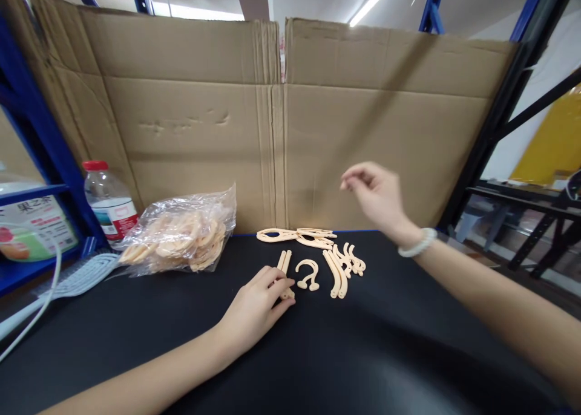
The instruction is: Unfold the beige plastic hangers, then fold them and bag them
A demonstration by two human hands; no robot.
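On the black tabletop my left hand (258,303) has its fingers closed over the lower end of a pair of cream plastic hanger arms (284,261). Just right of it lie a loose hanger hook (309,265) and small knob-ended pieces (313,286). Another pair of curved hanger arms (336,274) rests farther right, with several more hooks (351,259) beside it. My right hand (374,194), a beaded bracelet on its wrist, is raised above the table's right side. Its fingers are curled towards the thumb; whatever they may hold is hidden.
Folded cream hangers (276,235) lie along the back edge. At left are a clear bag of cream parts (181,236), a red-capped bottle (110,203), a hairbrush (84,274) and a white cable (52,282). A cardboard wall (190,124) closes off the back.
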